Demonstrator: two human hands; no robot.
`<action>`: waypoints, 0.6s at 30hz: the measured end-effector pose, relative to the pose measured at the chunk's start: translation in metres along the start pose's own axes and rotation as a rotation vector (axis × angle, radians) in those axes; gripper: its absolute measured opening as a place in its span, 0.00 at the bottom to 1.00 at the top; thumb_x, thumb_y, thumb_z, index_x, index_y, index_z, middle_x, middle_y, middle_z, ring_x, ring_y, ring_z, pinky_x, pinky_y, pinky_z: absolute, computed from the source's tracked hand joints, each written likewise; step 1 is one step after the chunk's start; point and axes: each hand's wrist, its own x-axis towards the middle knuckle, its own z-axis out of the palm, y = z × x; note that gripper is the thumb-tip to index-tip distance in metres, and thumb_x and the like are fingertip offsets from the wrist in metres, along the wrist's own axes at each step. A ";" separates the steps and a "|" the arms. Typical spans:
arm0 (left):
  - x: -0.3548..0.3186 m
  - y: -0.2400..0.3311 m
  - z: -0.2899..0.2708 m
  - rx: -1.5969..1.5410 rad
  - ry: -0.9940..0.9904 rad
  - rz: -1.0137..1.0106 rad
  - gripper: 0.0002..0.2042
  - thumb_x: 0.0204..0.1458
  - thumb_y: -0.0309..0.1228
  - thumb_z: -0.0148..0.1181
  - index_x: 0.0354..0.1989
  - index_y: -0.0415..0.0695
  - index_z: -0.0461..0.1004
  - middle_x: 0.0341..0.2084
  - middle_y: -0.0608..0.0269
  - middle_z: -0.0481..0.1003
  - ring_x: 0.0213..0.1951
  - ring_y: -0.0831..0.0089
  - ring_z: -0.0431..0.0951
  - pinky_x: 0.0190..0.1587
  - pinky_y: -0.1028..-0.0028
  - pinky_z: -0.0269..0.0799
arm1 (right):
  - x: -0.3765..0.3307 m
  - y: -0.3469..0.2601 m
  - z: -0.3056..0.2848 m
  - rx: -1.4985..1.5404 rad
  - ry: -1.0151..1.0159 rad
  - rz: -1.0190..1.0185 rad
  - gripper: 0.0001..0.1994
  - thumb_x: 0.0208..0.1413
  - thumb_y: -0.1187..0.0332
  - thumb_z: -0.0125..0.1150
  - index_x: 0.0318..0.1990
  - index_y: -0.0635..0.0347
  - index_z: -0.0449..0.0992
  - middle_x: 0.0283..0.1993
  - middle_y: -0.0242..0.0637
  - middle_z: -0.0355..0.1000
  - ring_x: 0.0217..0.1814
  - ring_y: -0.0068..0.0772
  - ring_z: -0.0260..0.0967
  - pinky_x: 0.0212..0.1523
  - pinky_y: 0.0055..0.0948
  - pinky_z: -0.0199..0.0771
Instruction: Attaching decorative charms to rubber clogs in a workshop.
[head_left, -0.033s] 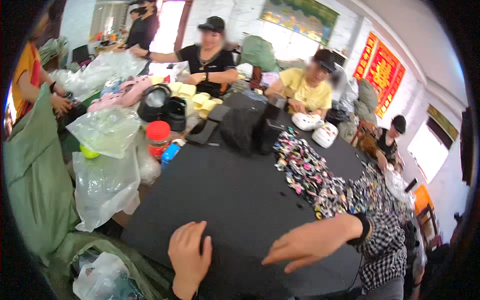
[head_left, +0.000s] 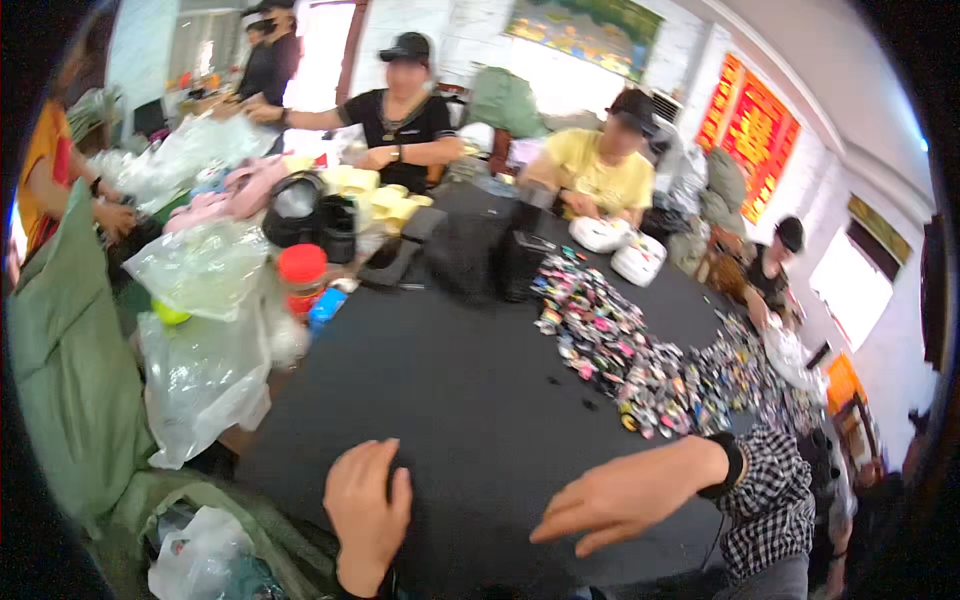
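Observation:
Low over the near part of a black-covered table (head_left: pixel 430 370), my left hand (head_left: pixel 365 515) holds nothing. Its fingers are slightly bent, with the thumb apart from them. To its right, my right hand (head_left: pixel 635 490) reaches in from a checked sleeve, palm down, with fingers stretched out and nothing visible in them. A gap of bare black surface lies between the two hands. Beyond my right hand spreads a long pile of small, colourful charm-like pieces (head_left: pixel 610 350); the hand appears apart from it.
Plastic bags (head_left: pixel 205 375) and green sacking (head_left: pixel 75 350) crowd the left edge. Farther back are a red-lidded jar (head_left: pixel 302 275), a blue packet (head_left: pixel 327 308), yellow slippers (head_left: pixel 395 207) and white clogs (head_left: pixel 638 260). Several people sit or stand around the table, including a person in yellow (head_left: pixel 590 170).
The whole view has shifted slightly, so the table and the pile sit a little farther left. My left hand appears slightly farther left; my right hand keeps nearly the same pose.

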 end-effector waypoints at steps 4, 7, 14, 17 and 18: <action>0.006 0.007 0.008 0.061 -0.029 0.016 0.14 0.49 0.23 0.56 0.46 0.40 0.75 0.44 0.53 0.76 0.48 0.55 0.74 0.54 0.63 0.67 | -0.068 -0.016 0.075 0.215 0.155 0.077 0.24 0.67 0.59 0.46 0.63 0.67 0.60 0.58 0.54 0.64 0.60 0.51 0.63 0.58 0.42 0.65; -0.001 -0.002 0.005 0.070 -0.046 -0.034 0.15 0.52 0.20 0.52 0.48 0.37 0.74 0.46 0.52 0.75 0.51 0.56 0.73 0.56 0.62 0.66 | -0.107 -0.008 0.127 0.240 0.322 0.131 0.24 0.68 0.58 0.45 0.64 0.65 0.59 0.60 0.52 0.63 0.61 0.50 0.61 0.58 0.44 0.65; 0.000 0.023 0.002 0.197 -0.090 0.170 0.18 0.64 0.38 0.49 0.51 0.37 0.75 0.49 0.47 0.75 0.51 0.52 0.74 0.55 0.62 0.68 | -0.166 -0.009 0.240 0.359 0.605 0.250 0.25 0.67 0.58 0.46 0.64 0.65 0.60 0.60 0.50 0.64 0.61 0.48 0.63 0.58 0.43 0.66; -0.004 0.027 0.001 0.206 -0.100 0.223 0.18 0.64 0.38 0.49 0.52 0.38 0.75 0.49 0.46 0.75 0.51 0.51 0.74 0.55 0.61 0.67 | -0.173 -0.010 0.272 0.487 0.807 0.283 0.23 0.67 0.61 0.48 0.62 0.67 0.63 0.56 0.49 0.68 0.57 0.45 0.67 0.55 0.40 0.68; -0.005 0.029 0.000 0.180 -0.115 0.205 0.18 0.64 0.38 0.49 0.52 0.38 0.75 0.50 0.46 0.75 0.51 0.51 0.74 0.56 0.61 0.67 | -0.175 -0.008 0.279 0.496 0.823 0.287 0.23 0.67 0.61 0.48 0.62 0.67 0.63 0.56 0.49 0.68 0.57 0.45 0.67 0.55 0.40 0.68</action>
